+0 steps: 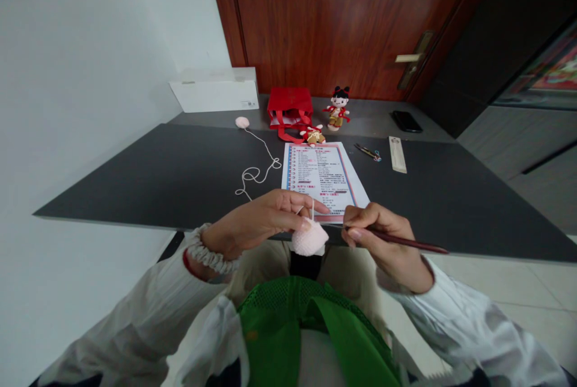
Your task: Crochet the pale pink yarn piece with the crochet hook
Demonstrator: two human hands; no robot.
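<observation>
Between the thumb and fingers of my left hand (pixel 270 219) is a pale pink crochet piece (pixel 310 239), rounded and cup-like, held at the table's near edge. A strand of yarn rises from it over my left index finger. My right hand (pixel 383 237) grips a crochet hook (pixel 410 241) with a dark red-brown handle; its thin metal shaft points left toward the crochet piece. Whether the hook's tip sits in a stitch I cannot tell. Loose pale yarn (pixel 256 172) curls over the table from a small yarn ball (pixel 242 122) to behind my left hand.
A printed pattern sheet (pixel 315 176) lies ahead of my hands on the dark table (pixel 202 176). Behind it are a red bag (pixel 290 104), a crocheted doll (pixel 338 109) and a headless doll body (pixel 312 135). Small scissors (pixel 368 151), a pale strip (pixel 397 155), a phone (pixel 406 121) and a white box (pixel 216 91) lie around.
</observation>
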